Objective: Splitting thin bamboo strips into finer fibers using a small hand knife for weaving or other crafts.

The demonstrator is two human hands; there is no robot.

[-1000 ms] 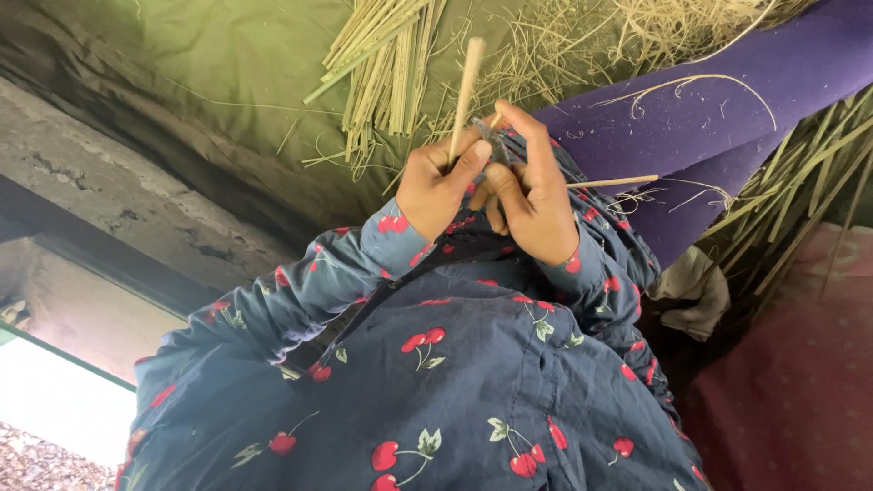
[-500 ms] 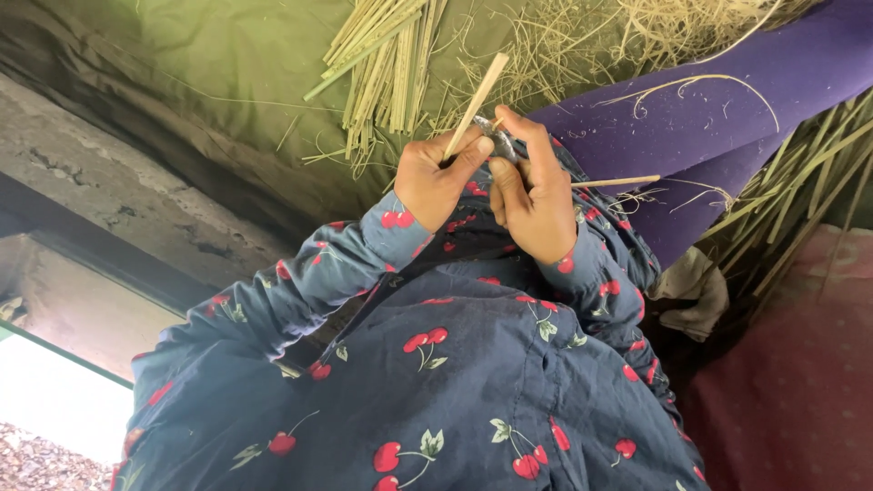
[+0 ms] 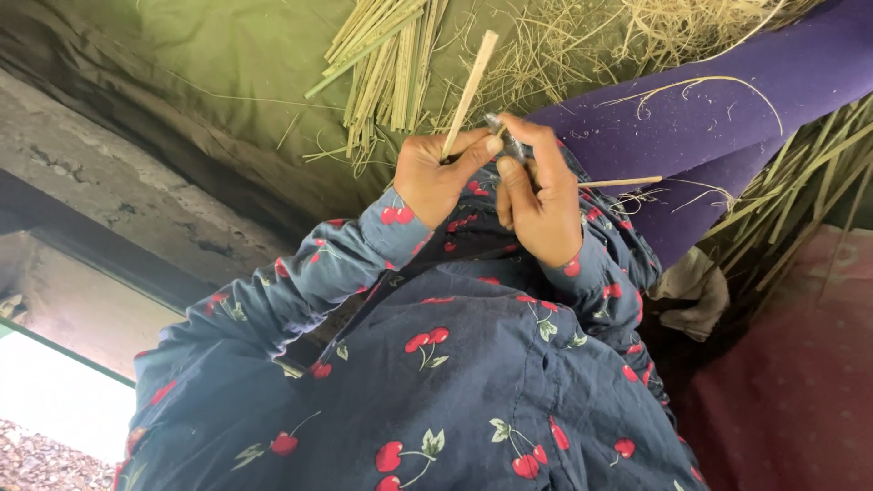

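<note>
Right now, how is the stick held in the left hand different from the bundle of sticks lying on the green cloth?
The held stick is single, gripped by the left hand and tilted up, free of the cloth; the bundle of sticks is many pieces lying loose on the green cloth. The held stick looks pale tan; the bundle looks greener. Both are thin, straight, plant-like strips.

Olive tarp (image 3: 227,82), concrete ledge (image 3: 109,209), daylight
</note>
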